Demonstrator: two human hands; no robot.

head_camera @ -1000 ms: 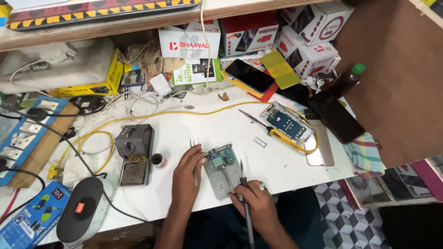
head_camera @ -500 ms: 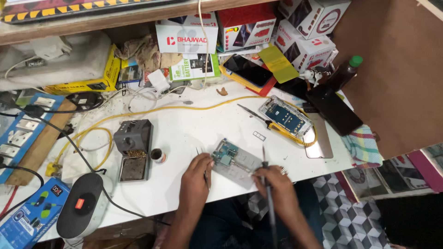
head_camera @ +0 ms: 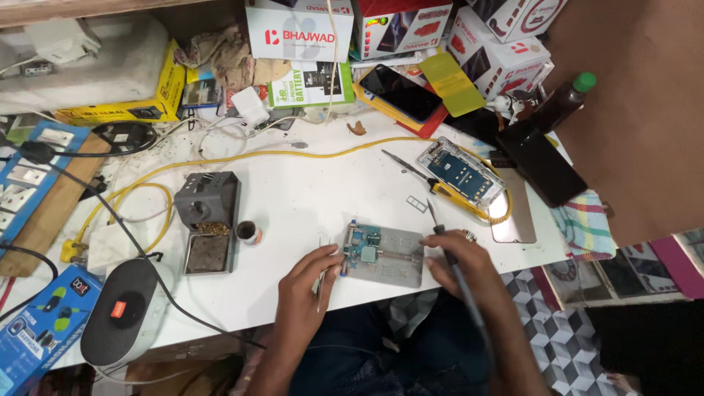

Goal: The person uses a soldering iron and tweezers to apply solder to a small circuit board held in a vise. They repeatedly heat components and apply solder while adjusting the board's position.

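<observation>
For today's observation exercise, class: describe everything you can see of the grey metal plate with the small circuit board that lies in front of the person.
The grey metal plate is a flat rectangle lying slightly askew near the front edge of the white table. Its surface looks dull, with faint rows of holes. A small teal circuit board sits on its left part. The left hand, holding tweezers, touches its left edge; the right hand rests at its right edge, holding a soldering iron whose tip points away from it.
</observation>
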